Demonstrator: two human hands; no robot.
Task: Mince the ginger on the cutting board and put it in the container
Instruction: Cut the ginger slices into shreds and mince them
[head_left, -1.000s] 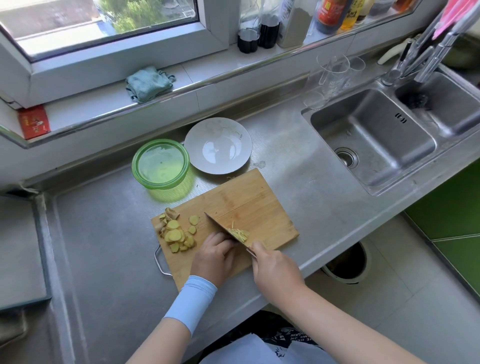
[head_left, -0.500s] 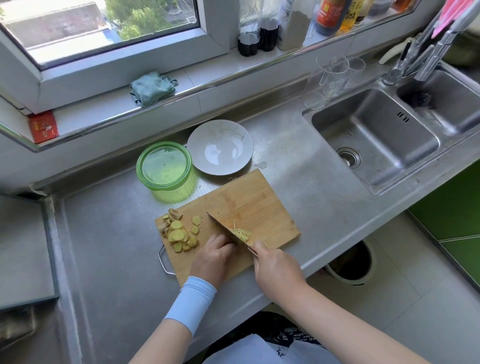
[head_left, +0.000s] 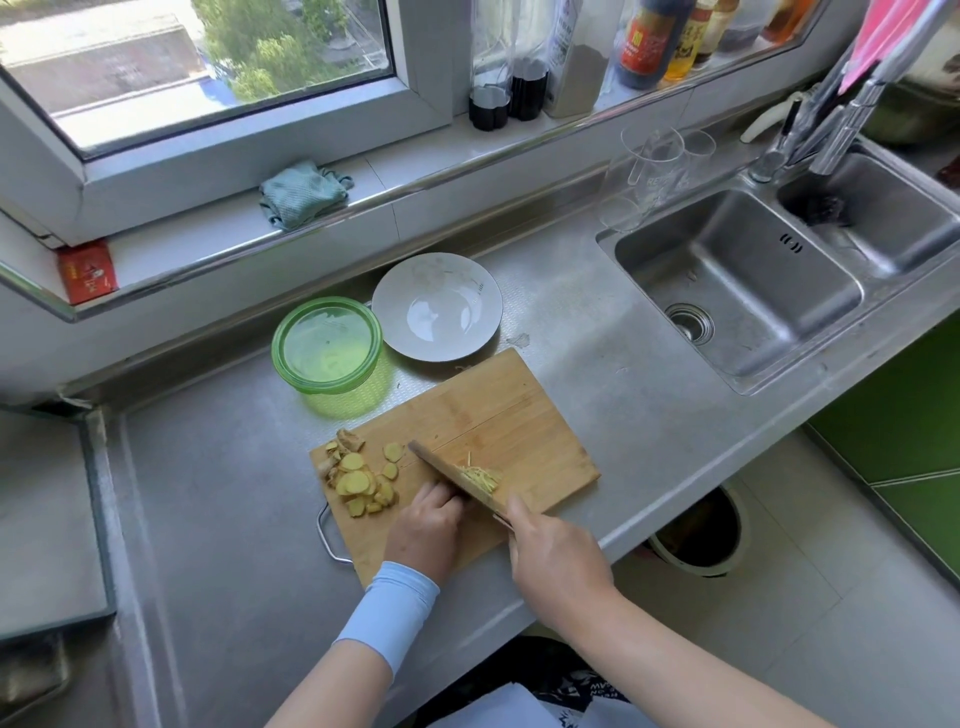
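Ginger slices (head_left: 358, 480) are lying heaped by the cutting board's (head_left: 498, 410) left edge, and thin ginger shreds (head_left: 480, 475) are sitting near its front edge, touching the knife (head_left: 447, 470). The blade is running diagonally, its tip pointing far-left. The right hand (head_left: 550, 561) is gripping the handle. The left hand (head_left: 423, 530) is resting against the blade with fingers curled under; I cannot tell whether they are holding anything.

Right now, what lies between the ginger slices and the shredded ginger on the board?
The knife, held by the right hand, crosses bare board there; head view.
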